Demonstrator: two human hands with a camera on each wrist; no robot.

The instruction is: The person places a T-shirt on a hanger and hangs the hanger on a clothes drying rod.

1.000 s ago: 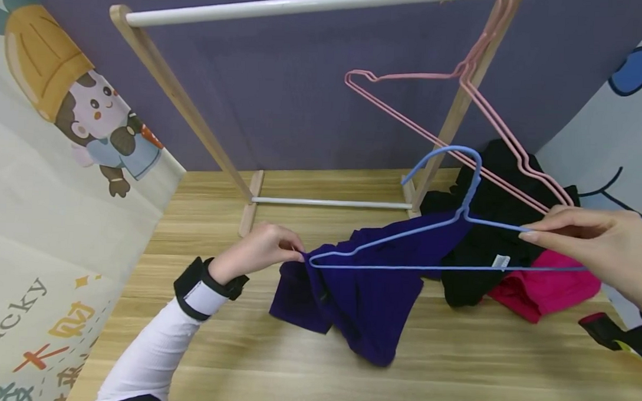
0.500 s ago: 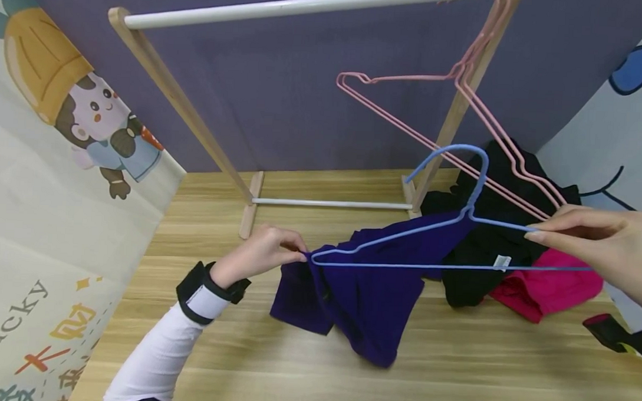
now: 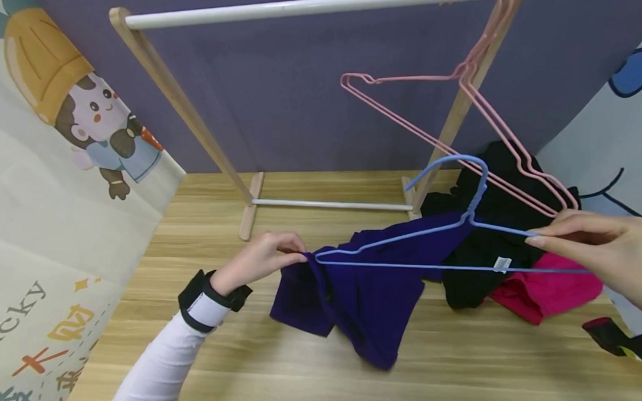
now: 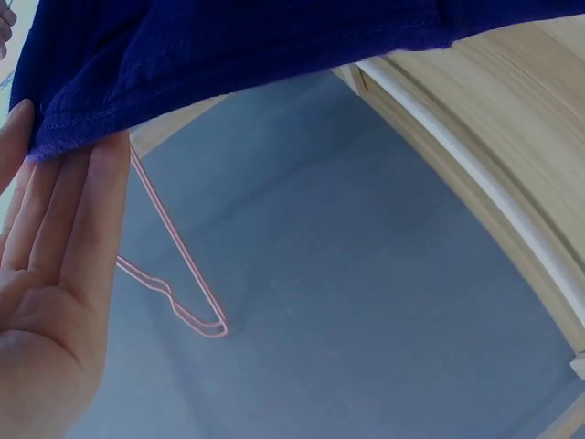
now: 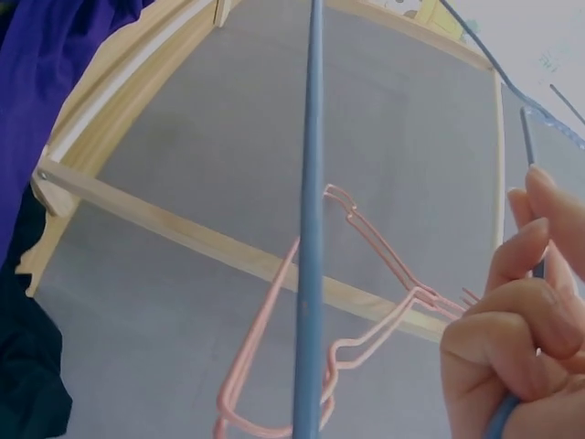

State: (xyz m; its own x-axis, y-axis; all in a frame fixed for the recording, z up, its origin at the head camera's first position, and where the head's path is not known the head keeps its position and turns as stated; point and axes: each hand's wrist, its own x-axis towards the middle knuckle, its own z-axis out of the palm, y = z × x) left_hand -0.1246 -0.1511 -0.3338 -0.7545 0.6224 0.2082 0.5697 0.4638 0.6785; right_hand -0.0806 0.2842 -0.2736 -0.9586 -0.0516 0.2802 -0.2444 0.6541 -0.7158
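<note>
In the head view, my left hand (image 3: 263,260) pinches the edge of a dark purple garment (image 3: 370,308) that hangs in folds above the table. The left wrist view shows its stitched hem (image 4: 238,46) between the thumb and fingers of that hand (image 4: 64,256). My right hand (image 3: 611,243) grips one shoulder of a blue hanger (image 3: 403,265), hook upward. The hanger's left end is beside the pinched edge; whether it is inside the cloth I cannot tell. The hanger bar (image 5: 311,229) crosses the right wrist view, with the curled right hand (image 5: 521,338) at the right.
A rack with a white top rail (image 3: 306,8) and wooden legs stands behind. Pink hangers (image 3: 408,124) hang at its right end, close to my right hand. Black clothing (image 3: 472,276) and a bright pink garment (image 3: 557,285) lie on the right of the wooden table (image 3: 453,370).
The blue hanger and my right hand have shifted slightly right, and the hook sits a little lower. My left hand keeps its pinch on the purple garment, moving only slightly.
</note>
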